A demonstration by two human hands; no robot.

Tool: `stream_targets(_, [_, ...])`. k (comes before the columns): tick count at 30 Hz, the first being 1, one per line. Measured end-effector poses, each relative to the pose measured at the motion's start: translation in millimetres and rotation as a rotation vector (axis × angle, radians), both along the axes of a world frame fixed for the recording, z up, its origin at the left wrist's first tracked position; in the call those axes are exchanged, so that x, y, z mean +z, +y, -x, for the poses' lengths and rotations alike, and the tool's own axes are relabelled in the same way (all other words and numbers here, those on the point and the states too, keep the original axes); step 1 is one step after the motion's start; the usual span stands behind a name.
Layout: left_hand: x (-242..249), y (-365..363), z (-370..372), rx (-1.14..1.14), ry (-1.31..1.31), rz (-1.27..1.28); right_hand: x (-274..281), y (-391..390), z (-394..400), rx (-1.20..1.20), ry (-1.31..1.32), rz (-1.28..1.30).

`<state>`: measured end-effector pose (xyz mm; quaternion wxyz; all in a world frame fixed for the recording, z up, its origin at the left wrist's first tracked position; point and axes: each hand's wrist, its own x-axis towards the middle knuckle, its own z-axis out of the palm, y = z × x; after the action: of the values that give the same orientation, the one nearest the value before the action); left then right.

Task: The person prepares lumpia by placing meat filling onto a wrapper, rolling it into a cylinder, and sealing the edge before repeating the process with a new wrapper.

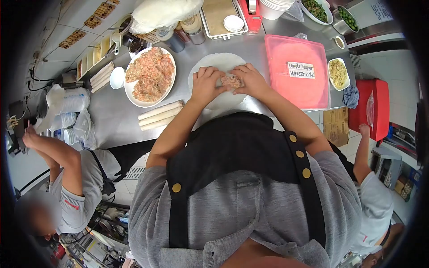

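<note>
A round, pale lumpia wrapper (217, 59) lies flat on the steel counter in front of me. On it sits a small heap of pinkish meat filling (231, 81), between my two hands. My left hand (207, 84) curls against the heap's left side, fingers bent and thumb pointing inward. From the other side my right hand (251, 81) closes around the heap, thumb and fingertips touching it. To the left stands a white plate (130, 93) piled with the same orange-pink meat mixture (151, 73). Several rolled lumpia (161, 115) lie side by side below that plate.
A red-lidded container (297, 85) labelled for lumpia wrappers stands right of my hands. More rolls (103, 77) and a small white bowl (117, 77) are farther left. Bottles (193, 29) and a white basket (223, 20) line the back. Co-workers stand at both sides.
</note>
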<state>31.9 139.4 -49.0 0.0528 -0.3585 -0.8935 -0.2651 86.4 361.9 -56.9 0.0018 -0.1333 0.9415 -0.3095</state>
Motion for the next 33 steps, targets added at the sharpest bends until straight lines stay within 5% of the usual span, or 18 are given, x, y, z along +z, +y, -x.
stream_targets(8, [-10.5,-3.8,2.4,-0.110,-0.058,0.147,-17.3,0.9,9.4,0.105,0.006,-0.114])
stream_targets(14, [3.1,-6.9,-6.6,0.009,0.033,-0.016,-0.5,13.0,-1.5,-0.029,0.094,-0.030])
stream_targets(21, [-25.2,-7.4,-4.9,-0.119,0.015,0.146,-9.9,14.4,-3.4,0.015,-0.094,-0.073])
stream_targets(27, [6.3,0.4,-14.2,0.016,-0.027,0.062,1.6,9.6,-19.2,-0.110,0.055,-0.011])
stream_targets(33, [-19.7,16.4,-7.6,-0.122,-0.048,0.159,-8.7,12.4,-1.1,0.034,-0.164,-0.009])
